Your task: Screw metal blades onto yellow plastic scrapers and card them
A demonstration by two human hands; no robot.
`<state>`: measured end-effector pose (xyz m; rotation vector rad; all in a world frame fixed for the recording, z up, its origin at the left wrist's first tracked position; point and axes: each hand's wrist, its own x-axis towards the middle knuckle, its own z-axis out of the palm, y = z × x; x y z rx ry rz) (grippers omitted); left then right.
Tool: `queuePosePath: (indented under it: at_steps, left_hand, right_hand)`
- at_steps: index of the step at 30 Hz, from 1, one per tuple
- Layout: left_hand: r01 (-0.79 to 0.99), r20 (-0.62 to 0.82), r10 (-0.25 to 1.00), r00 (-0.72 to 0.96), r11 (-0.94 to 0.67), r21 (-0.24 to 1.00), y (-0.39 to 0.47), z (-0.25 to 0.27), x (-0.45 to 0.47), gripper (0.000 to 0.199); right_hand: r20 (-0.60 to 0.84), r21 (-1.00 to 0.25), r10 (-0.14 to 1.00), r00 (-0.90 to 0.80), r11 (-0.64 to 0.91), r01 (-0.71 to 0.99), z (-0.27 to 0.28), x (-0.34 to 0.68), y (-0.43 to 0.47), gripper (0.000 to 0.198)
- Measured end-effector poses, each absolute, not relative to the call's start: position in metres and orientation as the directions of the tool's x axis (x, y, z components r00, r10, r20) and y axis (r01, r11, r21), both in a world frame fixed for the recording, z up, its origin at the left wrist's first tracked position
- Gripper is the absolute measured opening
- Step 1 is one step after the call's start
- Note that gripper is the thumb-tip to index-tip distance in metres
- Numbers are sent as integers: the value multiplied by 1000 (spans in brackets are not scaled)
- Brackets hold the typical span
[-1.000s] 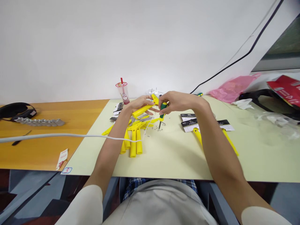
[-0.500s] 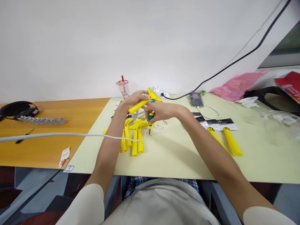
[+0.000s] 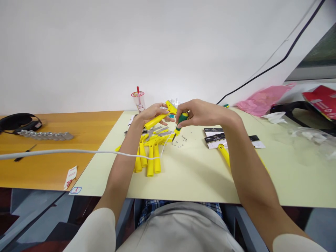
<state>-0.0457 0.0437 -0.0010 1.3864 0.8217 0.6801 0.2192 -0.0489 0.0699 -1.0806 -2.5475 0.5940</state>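
Note:
My left hand is closed around a yellow scraper, its wide head pointing up and to the right. In my right hand is a screwdriver with a green and yellow handle, tilted so its dark shaft points down and left. The tip hangs close to the small screws scattered on the table; whether it touches anything I cannot tell. Below my left hand lies a pile of yellow scrapers, several handles pointing toward me, with some metal blades among them.
A lidded cup with a red straw stands by the wall. Packaged scrapers lie partly behind my right forearm. A white cable crosses in front. Headphones rest on the wooden table; a pink bag sits far right.
My right hand has lifted and moved right with the screwdriver, which has gone from upright to tilted. My left hand and its scraper are almost where they were.

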Motion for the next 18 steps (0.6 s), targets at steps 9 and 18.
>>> queuePosePath:
  at_steps: [9, 18]
  left_hand:
    - [121, -134, 784, 606, 76, 990, 43, -10, -36, 53]
    - [55, -139, 719, 681, 138, 989, 46, -15, -37, 48]
  right_hand:
    - [410, -527, 836, -366, 544, 653, 95, 263, -73, 40]
    - [442, -571, 841, -313, 532, 625, 88, 268, -61, 40]
